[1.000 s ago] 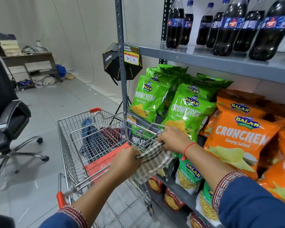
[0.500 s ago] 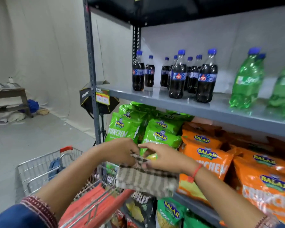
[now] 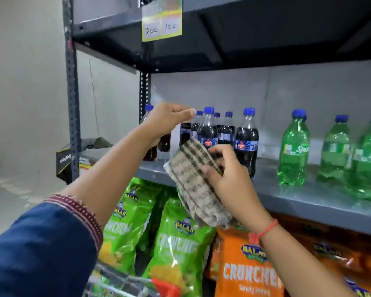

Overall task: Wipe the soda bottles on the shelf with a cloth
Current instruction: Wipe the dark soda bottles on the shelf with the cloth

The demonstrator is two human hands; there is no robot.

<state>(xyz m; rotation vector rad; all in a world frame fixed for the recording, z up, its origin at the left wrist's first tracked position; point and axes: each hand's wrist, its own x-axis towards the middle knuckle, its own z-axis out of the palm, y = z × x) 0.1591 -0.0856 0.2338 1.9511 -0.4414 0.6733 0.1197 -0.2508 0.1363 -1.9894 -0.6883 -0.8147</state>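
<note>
Right hand (image 3: 229, 181) clutching folded brown-checked cotton cloth (image 3: 196, 185) before dark blue-capped plastic cola bottles (image 3: 207, 133) on grey metal shelf (image 3: 308, 198); left hand (image 3: 166, 121) raised, fingers curled, gripping nothing visible.

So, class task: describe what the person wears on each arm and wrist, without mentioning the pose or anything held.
The left arm's sleeve is dark blue, ending in a maroon embroidered cuff with small pale dots. The left hand is bare, with no ring or band visible. The right hand is also bare; a thin red-orange thread is tied around its wrist, knotted on the inner side. No right sleeve shows.
</note>
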